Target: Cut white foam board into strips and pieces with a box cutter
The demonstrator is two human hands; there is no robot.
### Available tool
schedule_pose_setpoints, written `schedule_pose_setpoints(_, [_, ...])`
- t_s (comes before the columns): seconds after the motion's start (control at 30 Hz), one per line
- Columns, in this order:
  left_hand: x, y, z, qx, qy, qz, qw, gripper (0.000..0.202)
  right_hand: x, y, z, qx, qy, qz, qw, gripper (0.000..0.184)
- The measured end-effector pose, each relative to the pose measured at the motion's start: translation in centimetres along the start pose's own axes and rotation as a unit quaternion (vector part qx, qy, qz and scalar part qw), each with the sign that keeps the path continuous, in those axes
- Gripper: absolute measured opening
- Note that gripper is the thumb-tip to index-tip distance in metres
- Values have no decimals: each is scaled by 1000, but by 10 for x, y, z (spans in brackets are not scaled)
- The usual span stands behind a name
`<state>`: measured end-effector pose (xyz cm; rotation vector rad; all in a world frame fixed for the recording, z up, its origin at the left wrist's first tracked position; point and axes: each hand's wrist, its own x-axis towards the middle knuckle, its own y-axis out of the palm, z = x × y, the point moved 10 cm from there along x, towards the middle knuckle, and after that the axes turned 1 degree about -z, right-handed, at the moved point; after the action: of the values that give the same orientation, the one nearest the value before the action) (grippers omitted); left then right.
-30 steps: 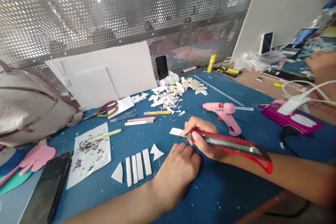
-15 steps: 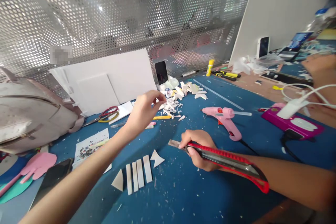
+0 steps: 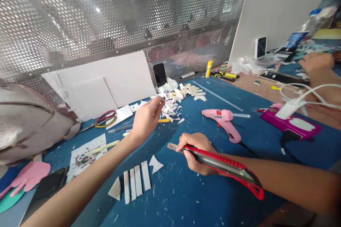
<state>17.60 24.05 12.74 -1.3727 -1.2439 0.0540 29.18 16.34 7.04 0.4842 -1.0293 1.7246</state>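
Observation:
My right hand (image 3: 198, 152) is closed around a red box cutter (image 3: 221, 161), its blade out and pointing left above the blue tabletop. My left hand (image 3: 146, 118) hovers by a pile of white foam-board scraps (image 3: 172, 106), with thumb and fingers pinched together; whatever they may hold is too small to make out. Below the hands lie several narrow white strips (image 3: 137, 181) side by side. A white triangular piece (image 3: 115, 189) sits at their left, and a notched white piece (image 3: 156, 165) at their right.
A pink glue gun (image 3: 222, 120) lies right of centre. Beyond it is a purple power strip (image 3: 290, 122) with cables. Scissors (image 3: 103, 120), a speckled paper (image 3: 86, 156) and a dark phone (image 3: 45, 195) are on the left. Another person's hand (image 3: 317, 62) rests at far right.
The view has shifted slightly, moving most things a little left. My left hand has turned a little by the scraps. My right hand keeps its hold on the box cutter.

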Motion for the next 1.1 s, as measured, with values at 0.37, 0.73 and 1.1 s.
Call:
schedule_pose_setpoints(0.37, [-122, 75, -94, -195, -59, 279, 938, 24, 6, -4, -9, 28, 88, 5, 996, 8])
schedule_pose_setpoints(0.73, [-111, 96, -87, -165, -81, 285, 941, 13, 4, -3, -11, 47, 103, 11, 994, 9])
schedule_pose_setpoints(1.1, [-87, 8, -143, -291, 94, 255, 917, 11, 1, -2, -18, 16, 111, 14, 994, 6])
